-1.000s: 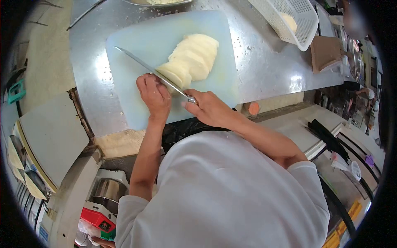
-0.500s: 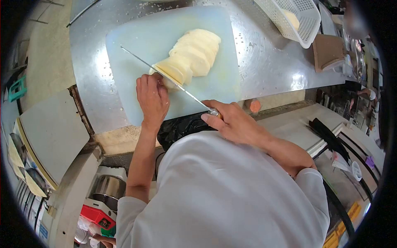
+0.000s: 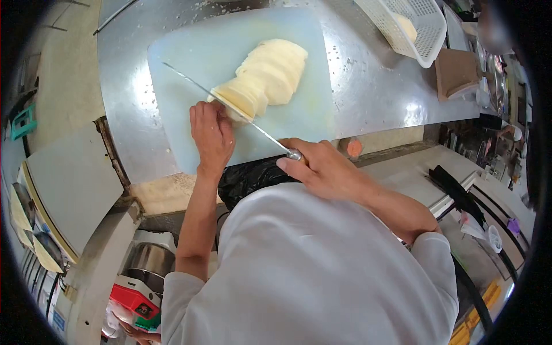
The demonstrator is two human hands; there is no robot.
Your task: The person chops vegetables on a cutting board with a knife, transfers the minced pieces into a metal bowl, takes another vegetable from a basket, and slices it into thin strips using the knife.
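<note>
A pale yellow, peeled piece of food (image 3: 271, 72), whose kind I cannot tell, lies on the light blue-green cutting board (image 3: 299, 123). Most of it is fanned out in thick slices, leaning one on another. My left hand (image 3: 213, 135) grips its near end with curled fingers; the fingertips are partly hidden. The handle of a long knife (image 3: 270, 137) is in my right hand (image 3: 322, 167), fingers wrapped round it. Its blade runs up and left across the food's near end, close beside my left fingers, and the tip reaches past over the board.
Beneath the board is a metal table (image 3: 374, 98) with scattered crumbs. A white perforated basket (image 3: 428, 34) holding another pale piece stands at the upper right. Black plastic (image 3: 253, 178) hangs at the near edge. At lower left, another person's hand (image 3: 135, 332) shows near a red-and-white device (image 3: 135, 299).
The knife has shifted slightly up and left along its length, with my right hand following. My left hand stays on the food. The other person's hand at lower left has moved.
</note>
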